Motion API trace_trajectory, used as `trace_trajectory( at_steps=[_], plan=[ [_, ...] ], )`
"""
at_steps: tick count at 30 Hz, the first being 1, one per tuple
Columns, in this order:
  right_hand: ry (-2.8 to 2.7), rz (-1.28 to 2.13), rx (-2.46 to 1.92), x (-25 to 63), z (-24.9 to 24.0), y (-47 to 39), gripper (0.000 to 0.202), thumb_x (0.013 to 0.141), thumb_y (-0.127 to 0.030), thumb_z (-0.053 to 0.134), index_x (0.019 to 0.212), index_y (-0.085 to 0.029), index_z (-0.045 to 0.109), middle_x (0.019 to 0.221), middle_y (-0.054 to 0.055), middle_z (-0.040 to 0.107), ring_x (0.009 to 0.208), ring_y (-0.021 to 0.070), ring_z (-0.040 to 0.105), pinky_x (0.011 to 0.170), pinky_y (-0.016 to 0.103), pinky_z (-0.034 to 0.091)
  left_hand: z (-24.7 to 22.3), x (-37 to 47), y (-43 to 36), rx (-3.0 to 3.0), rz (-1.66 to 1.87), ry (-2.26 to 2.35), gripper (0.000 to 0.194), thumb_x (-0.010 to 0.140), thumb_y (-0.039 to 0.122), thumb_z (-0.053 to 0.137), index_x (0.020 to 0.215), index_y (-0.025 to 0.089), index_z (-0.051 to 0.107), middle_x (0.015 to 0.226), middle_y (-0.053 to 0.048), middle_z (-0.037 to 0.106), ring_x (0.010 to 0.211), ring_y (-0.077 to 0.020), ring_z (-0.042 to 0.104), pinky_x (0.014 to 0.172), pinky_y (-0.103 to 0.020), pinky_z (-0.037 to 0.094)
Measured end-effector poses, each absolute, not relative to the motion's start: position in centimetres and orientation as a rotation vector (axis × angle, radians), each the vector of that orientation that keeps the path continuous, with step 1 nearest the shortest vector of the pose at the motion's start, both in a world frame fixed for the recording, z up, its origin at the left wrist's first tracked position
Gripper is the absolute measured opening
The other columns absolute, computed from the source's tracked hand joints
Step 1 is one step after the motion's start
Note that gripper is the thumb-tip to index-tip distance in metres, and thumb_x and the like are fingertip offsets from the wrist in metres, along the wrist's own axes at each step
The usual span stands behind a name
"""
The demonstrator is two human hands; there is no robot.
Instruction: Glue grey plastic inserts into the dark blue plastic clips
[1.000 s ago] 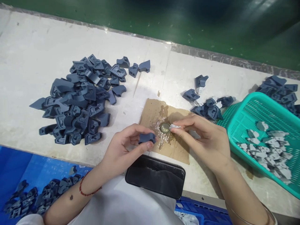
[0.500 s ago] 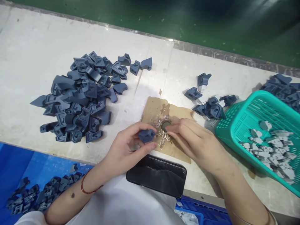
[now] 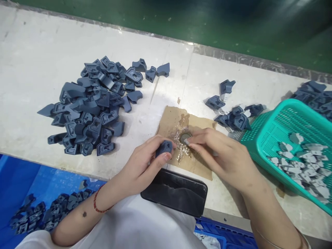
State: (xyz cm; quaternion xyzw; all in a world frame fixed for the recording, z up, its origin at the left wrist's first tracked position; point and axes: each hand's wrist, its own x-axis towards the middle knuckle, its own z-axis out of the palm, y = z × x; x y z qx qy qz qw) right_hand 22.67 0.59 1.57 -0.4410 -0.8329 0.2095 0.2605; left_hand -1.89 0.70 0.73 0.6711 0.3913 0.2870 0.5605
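Holds dark-blue angular plastic piece (image 3: pixel 163 148) within curled left fingers (image 3: pixel 157 165), leaving one end uncovered, perhaps for access. Pinches small pale-grey piece (image 3: pixel 186 141) between nearly meeting right fingers (image 3: pixel 201 139) at round shallow dish (image 3: pixel 184 136), placed on brown cardboard (image 3: pixel 198 166), probably for sparing white counter (image 3: pixel 31 52) from shiny spills (image 3: pixel 181 157).

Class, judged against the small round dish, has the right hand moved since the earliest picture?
Yes. The right hand has shifted left in the picture, closer to the small round dish on the cardboard.

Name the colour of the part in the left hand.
The part is dark greyish blue, seen in the head view.
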Motion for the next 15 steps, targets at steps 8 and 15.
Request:
trace_trajectory(
  at_steps=[8, 15],
  plan=[
    [-1.826, 0.902, -1.066, 22.4, 2.2, -0.1, 0.026, 0.090, -0.003, 0.070, 0.104, -0.025, 0.068, 0.099, 0.001, 0.076, 0.098, 0.0187, 0.073, 0.086, 0.032, 0.059, 1.1, -1.6, 0.9, 1.765, 0.550, 0.916, 0.024, 0.109, 0.034, 0.043, 0.093, 0.019, 0.055, 0.082, 0.000, 0.056, 0.071, -0.0150, 0.053, 0.066, -0.028, 0.040],
    [-1.882, 0.923, -1.046, 21.7, 2.4, -0.3, 0.022, 0.093, -0.003, 0.067, 0.102, -0.024, 0.067, 0.103, 0.003, 0.076, 0.096, 0.0160, 0.074, 0.082, 0.028, 0.060, 1.2, -1.4, 0.9, 1.840, 0.520, 0.903, 0.022, 0.108, 0.032, 0.044, 0.092, 0.020, 0.053, 0.081, 0.000, 0.055, 0.070, -0.0154, 0.052, 0.064, -0.028, 0.038]
  ],
)
